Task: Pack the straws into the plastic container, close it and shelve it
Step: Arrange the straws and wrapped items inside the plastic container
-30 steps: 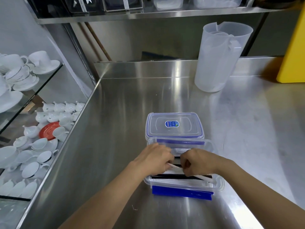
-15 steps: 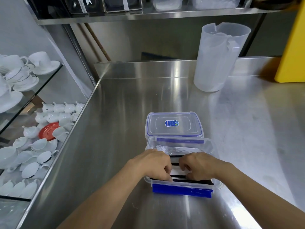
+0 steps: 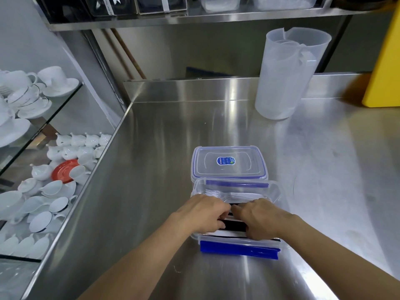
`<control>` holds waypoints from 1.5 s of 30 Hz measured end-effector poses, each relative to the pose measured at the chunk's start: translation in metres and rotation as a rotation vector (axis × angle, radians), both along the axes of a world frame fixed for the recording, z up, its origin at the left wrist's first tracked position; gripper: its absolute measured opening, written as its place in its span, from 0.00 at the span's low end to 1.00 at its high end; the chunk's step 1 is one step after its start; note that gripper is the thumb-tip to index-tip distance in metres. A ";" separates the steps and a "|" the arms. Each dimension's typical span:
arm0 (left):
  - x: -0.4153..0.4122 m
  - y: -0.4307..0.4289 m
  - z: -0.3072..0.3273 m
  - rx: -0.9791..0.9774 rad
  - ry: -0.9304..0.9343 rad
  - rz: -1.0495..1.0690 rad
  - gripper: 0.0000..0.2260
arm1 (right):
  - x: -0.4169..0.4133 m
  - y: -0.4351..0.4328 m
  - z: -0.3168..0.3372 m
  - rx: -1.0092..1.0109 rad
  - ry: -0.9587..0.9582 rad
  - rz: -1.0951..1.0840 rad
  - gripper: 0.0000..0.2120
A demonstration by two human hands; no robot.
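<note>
Two hands, left hand and right hand, are pressing curled fingers onto black-and-white straws inside one open plastic container, one lid lying behind.

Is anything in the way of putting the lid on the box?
Yes. Both hands, left hand and right hand, are pressing the straws down inside the open container. The lid lies just behind it on the counter; nothing else sits between them.

Brushed glossy steel counter under my hands, clear glossy plastic container, translucent matt plastic jug
</note>
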State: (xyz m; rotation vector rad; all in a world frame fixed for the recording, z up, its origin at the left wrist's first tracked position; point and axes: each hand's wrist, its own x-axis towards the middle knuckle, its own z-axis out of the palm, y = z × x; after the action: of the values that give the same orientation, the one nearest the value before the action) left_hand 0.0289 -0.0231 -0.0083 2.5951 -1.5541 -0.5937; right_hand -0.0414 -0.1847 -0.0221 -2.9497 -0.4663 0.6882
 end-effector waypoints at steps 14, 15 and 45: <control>-0.001 0.002 -0.010 -0.103 -0.138 -0.039 0.08 | -0.002 -0.009 0.005 0.137 -0.134 -0.042 0.13; -0.001 0.001 -0.011 -0.116 -0.152 -0.023 0.08 | -0.002 -0.010 0.004 0.128 -0.174 -0.037 0.12; -0.002 0.002 -0.012 -0.217 -0.133 0.061 0.08 | 0.005 -0.002 0.003 0.124 0.145 -0.106 0.08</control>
State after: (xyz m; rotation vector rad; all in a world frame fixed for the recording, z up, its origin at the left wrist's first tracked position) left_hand 0.0268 -0.0213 -0.0207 2.5510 -1.4748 -0.2366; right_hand -0.0362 -0.1863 -0.0195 -2.7618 -0.3255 0.8207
